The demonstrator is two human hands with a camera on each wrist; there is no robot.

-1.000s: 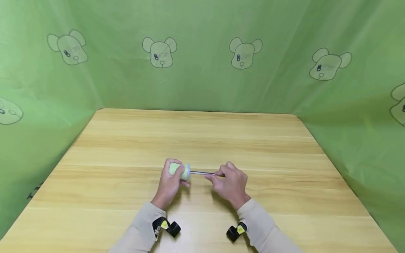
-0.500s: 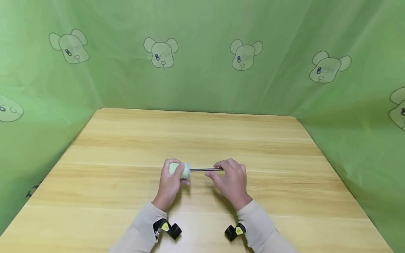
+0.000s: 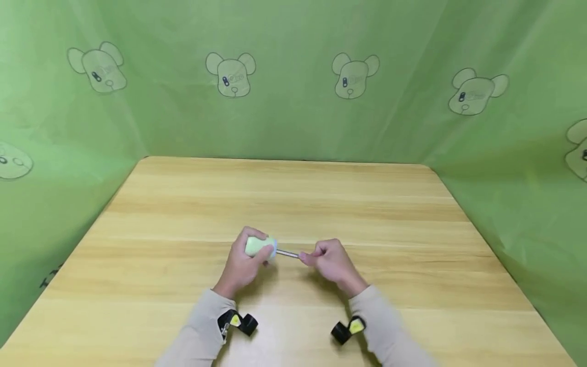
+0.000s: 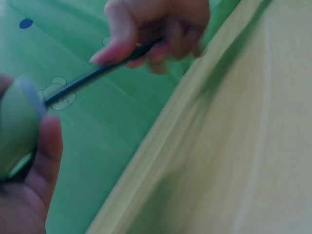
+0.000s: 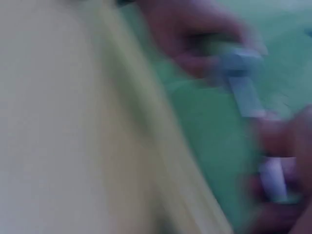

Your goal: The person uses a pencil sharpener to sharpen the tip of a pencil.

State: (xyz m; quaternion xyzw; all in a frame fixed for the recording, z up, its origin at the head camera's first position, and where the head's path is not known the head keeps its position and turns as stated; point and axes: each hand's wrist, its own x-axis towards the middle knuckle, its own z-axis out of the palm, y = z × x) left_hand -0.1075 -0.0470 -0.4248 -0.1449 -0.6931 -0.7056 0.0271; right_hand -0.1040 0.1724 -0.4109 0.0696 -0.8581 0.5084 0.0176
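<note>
My left hand (image 3: 240,262) grips a pale green, barrel-shaped body (image 3: 254,246) with a light blue rim, held above the table with the rim facing right. From the rim juts a slim, dark, pencil-like rod (image 3: 287,253) with a shiny streak, tilted slightly down to the right. My right hand (image 3: 331,261) pinches that rod between thumb and curled fingers. In the left wrist view, the rod (image 4: 87,78) meets the blue-rimmed end and runs into the right hand's fingers. How far it goes inside the green body is hidden. The right wrist view is blurred.
A light wooden table (image 3: 293,199) lies below both hands. Green cloth (image 3: 293,127) printed with bear heads hangs behind and along both sides. Each sleeve carries a black wrist camera, one left (image 3: 248,324) and one right (image 3: 341,333).
My right hand loosened its fingers along the rod, then curled them round it again with the wrist turned. The rod went from level to tilted; the left hand and green body shifted slightly.
</note>
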